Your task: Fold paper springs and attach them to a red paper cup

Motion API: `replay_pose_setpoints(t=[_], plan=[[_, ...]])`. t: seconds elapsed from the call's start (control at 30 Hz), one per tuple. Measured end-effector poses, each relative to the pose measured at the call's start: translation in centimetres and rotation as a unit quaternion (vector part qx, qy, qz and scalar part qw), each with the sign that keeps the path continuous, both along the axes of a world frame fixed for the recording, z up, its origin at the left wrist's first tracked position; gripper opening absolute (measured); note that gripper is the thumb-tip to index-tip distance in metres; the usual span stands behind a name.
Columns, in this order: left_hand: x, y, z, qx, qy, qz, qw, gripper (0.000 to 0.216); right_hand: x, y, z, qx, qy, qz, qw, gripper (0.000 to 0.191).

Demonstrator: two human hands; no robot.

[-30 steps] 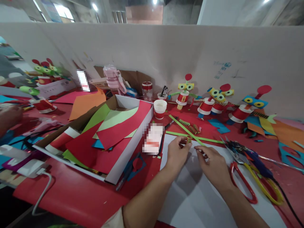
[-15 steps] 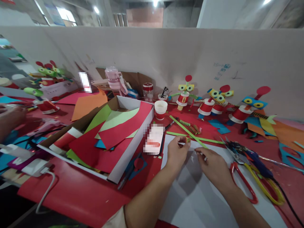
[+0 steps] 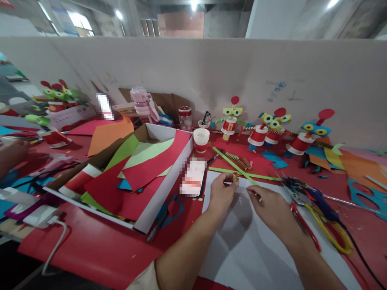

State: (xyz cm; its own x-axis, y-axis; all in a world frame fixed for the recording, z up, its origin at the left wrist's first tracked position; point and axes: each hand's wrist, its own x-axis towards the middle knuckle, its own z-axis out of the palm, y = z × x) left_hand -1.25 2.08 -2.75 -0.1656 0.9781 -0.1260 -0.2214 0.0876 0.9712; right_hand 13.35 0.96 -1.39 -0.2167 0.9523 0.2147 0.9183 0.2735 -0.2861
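Note:
My left hand (image 3: 221,192) pinches a small folded accordion of red and green paper (image 3: 235,177) over a white sheet (image 3: 250,245). Long green paper strips (image 3: 238,166) run from that folded piece across the red table. My right hand (image 3: 269,209) rests on the white sheet just to the right, its fingers curled together near the strip; what they grip is hidden. A finished paper spring (image 3: 240,160) lies a little farther back.
Red and yellow scissors (image 3: 317,225) and a dark glue gun (image 3: 314,197) lie to the right. An open box of coloured paper (image 3: 142,165) sits on the left. Paper-cup figures (image 3: 260,133) line the back wall beside stacked cups (image 3: 201,139). Another person's hand (image 3: 9,151) shows at far left.
Both hands stay over the white sheet and shift slightly left in the view as the camera moves. The left hand keeps its pinch on the folded paper.

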Motion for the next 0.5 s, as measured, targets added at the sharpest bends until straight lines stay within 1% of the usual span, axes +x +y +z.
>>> replay_pose_setpoints(t=[0.07, 0.13, 0.23, 0.27, 0.3, 0.33, 0.43, 0.5], plan=[[0.1, -0.1, 0.0, -0.006, 0.001, -0.005, 1.0, 0.009, 1.2, 0.1, 1.1, 0.027, 0.002, -0.031, 0.999, 0.027], [0.1, -0.2, 0.0, -0.01, -0.004, -0.013, 1.0, 0.009, 3.1, 0.2, 2.3, 0.051, -0.008, -0.077, 0.996, 0.027], [0.2, -0.1, -0.1, -0.021, -0.004, -0.023, 1.0, 0.009, 7.0, 0.3, 3.2, 0.041, -0.041, -0.153, 0.986, 0.026], [0.2, 0.0, 0.0, -0.026, -0.001, -0.026, 0.999, 0.009, 8.3, 0.3, 3.2, 0.024, -0.062, -0.184, 0.981, 0.027], [0.2, 0.0, 0.0, -0.03, 0.003, -0.029, 0.999, 0.01, 9.5, 0.4, 3.0, 0.023, -0.082, -0.222, 0.971, 0.028], [0.2, 0.0, 0.0, -0.033, 0.007, -0.031, 0.999, 0.01, 10.5, 0.4, 2.7, 0.001, -0.094, -0.246, 0.965, 0.029], [0.1, -0.1, 0.4, -0.039, 0.012, -0.041, 0.998, 0.011, 12.7, 0.4, 1.3, -0.046, -0.089, -0.263, 0.959, 0.029], [0.1, -0.2, 0.7, -0.042, 0.012, -0.045, 0.998, 0.011, 13.5, 0.5, 0.3, -0.015, -0.093, -0.266, 0.959, 0.028]])
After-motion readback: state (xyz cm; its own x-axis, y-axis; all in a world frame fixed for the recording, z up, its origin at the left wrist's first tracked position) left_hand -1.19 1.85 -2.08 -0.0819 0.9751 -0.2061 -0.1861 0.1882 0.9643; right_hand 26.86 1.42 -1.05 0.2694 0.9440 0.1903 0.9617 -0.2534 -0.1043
